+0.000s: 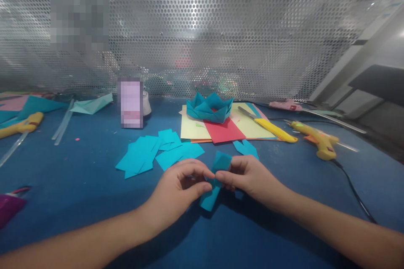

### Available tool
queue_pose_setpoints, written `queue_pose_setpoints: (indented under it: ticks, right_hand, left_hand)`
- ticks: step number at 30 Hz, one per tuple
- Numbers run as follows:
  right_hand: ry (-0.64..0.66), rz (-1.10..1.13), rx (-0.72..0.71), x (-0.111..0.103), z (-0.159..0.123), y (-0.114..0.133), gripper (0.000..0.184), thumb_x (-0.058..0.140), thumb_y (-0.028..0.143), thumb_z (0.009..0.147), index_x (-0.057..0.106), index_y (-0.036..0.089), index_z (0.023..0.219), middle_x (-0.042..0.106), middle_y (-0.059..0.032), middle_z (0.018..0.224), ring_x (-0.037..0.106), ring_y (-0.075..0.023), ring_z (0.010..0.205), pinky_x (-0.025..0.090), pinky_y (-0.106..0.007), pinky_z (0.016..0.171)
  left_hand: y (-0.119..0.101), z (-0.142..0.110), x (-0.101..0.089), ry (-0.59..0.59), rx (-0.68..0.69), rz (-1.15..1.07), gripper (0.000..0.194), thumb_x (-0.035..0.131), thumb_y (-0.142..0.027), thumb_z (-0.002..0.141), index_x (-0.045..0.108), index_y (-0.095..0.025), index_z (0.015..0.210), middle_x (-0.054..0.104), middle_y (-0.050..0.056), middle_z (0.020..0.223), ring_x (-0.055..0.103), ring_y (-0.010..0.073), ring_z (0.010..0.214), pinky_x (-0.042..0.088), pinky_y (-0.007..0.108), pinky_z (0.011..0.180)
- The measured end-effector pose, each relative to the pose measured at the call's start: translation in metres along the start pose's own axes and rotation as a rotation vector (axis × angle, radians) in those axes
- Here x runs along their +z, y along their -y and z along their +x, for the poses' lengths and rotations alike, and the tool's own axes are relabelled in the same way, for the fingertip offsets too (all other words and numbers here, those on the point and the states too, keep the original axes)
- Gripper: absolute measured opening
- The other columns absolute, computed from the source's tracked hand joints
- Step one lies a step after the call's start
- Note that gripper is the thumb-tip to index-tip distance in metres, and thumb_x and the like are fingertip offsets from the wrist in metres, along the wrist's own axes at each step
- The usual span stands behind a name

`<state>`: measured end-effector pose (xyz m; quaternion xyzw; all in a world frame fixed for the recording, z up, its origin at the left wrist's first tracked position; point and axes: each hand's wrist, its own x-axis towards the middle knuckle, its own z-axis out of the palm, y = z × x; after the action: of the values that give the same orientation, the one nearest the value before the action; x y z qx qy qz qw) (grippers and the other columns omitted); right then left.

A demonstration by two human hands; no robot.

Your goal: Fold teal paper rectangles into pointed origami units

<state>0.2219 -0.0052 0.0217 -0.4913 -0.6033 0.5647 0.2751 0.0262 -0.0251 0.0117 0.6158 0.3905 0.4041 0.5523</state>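
Note:
Between my two hands, just above the blue table, is a narrow folded strip of teal paper (211, 196). My left hand (179, 185) pinches its left edge between thumb and fingertips. From the other side, my right hand (249, 176) grips the strip with the thumb on top; some of its fingers are hidden behind the paper. Loose teal paper pieces (140, 154) lie beyond my left hand. A small folded teal piece (246, 149) rests just past my right hand. Farther back, a pointed teal paper crown shape (210, 109) sits on stacked coloured sheets (191, 128).
A yellow utility knife (271, 129) lies across the sheets' right side. To the right are a yellow glue gun (318, 138) with a trailing cord and a pink glue gun (285, 105). Another yellow glue gun (23, 127) lies left. A phone (131, 103) stands before the perforated metal panel (189, 17).

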Motion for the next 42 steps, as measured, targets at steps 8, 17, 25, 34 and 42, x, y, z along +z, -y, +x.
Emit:
queue_pose_setpoints:
  ticks: [8, 17, 25, 34, 42]
  right_hand:
    - [-0.086, 0.057, -0.073, -0.002, -0.001, 0.003, 0.041, 0.07, 0.054, 0.072, 0.055, 0.018, 0.059, 0.054, 0.0035, 0.055, 0.047, -0.0086, 0.052, 0.04, -0.023, 0.054]
    - [-0.101, 0.07, -0.043, -0.001, 0.0, 0.003, 0.043, 0.072, 0.054, 0.068, 0.051, 0.018, 0.059, 0.05, 0.0051, 0.052, 0.042, -0.0069, 0.047, 0.033, -0.021, 0.045]
    - [-0.097, 0.054, -0.05, -0.002, 0.001, 0.001, 0.047, 0.071, 0.06, 0.066, 0.05, 0.019, 0.059, 0.048, 0.0056, 0.049, 0.042, -0.0067, 0.045, 0.033, -0.02, 0.042]
    - [-0.097, 0.01, -0.093, -0.001, 0.003, -0.002, 0.039, 0.067, 0.055, 0.073, 0.054, 0.018, 0.069, 0.049, 0.0045, 0.056, 0.044, -0.0076, 0.048, 0.037, -0.021, 0.044]
    - [-0.179, -0.436, -0.568, -0.001, -0.002, -0.009, 0.005, 0.056, 0.024, 0.086, 0.056, 0.022, 0.09, 0.059, -0.0023, 0.08, 0.056, -0.0151, 0.072, 0.049, -0.029, 0.068]
  left_hand:
    - [0.0, 0.0, 0.0, -0.027, -0.054, 0.001, 0.018, 0.066, -0.016, 0.074, 0.072, -0.019, 0.09, 0.057, 0.005, 0.103, 0.056, 0.0164, 0.088, 0.048, 0.029, 0.077]
    - [-0.001, 0.001, -0.001, 0.027, -0.085, -0.011, 0.027, 0.063, -0.014, 0.074, 0.072, -0.021, 0.098, 0.054, 0.006, 0.111, 0.056, 0.0155, 0.088, 0.049, 0.029, 0.076]
    - [0.002, 0.0, -0.001, 0.056, -0.062, 0.011, 0.031, 0.062, -0.015, 0.075, 0.071, -0.025, 0.102, 0.054, 0.006, 0.116, 0.057, 0.0155, 0.086, 0.05, 0.03, 0.077]
    - [0.005, 0.0, -0.003, 0.055, -0.029, 0.157, 0.029, 0.06, -0.018, 0.079, 0.069, -0.024, 0.106, 0.053, 0.006, 0.118, 0.057, 0.0138, 0.078, 0.051, 0.029, 0.072]
    - [0.003, 0.0, -0.01, 0.123, 0.15, 0.564, 0.033, 0.055, -0.013, 0.084, 0.065, -0.023, 0.113, 0.057, 0.008, 0.118, 0.059, 0.0153, 0.078, 0.051, 0.03, 0.077]
